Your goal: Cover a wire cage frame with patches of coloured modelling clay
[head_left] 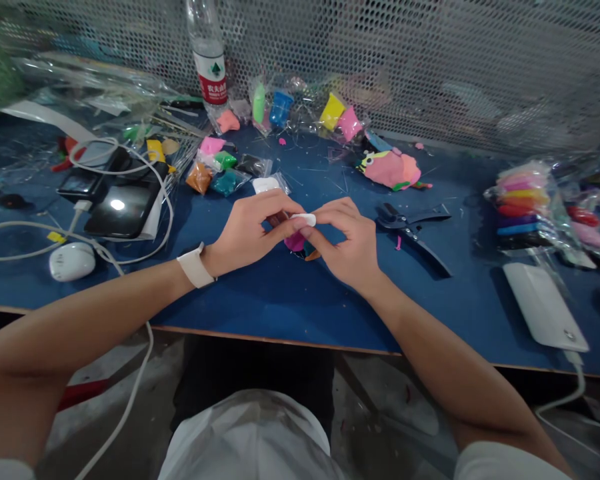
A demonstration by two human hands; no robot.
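My left hand [253, 230] and my right hand [347, 243] meet over the middle of the blue table [280, 300]. Both pinch a small white piece of clay [304, 219] between thumbs and fingertips. Just under the hands lies a small magenta clay lump [295, 243] with bits of teal and orange beside it. A white band sits on my left wrist. A pink clay figure [391, 168] with a yellow face lies beyond my right hand.
Small bags of coloured clay [280, 110] lie along the mesh wall by a water bottle [209, 57]. Black cutters [413, 223] rest right of my hands. Phones [123, 208], white cables and a white mouse-like device [71, 261] sit left. A white power bank [545, 307] and clay sticks [525, 203] sit right.
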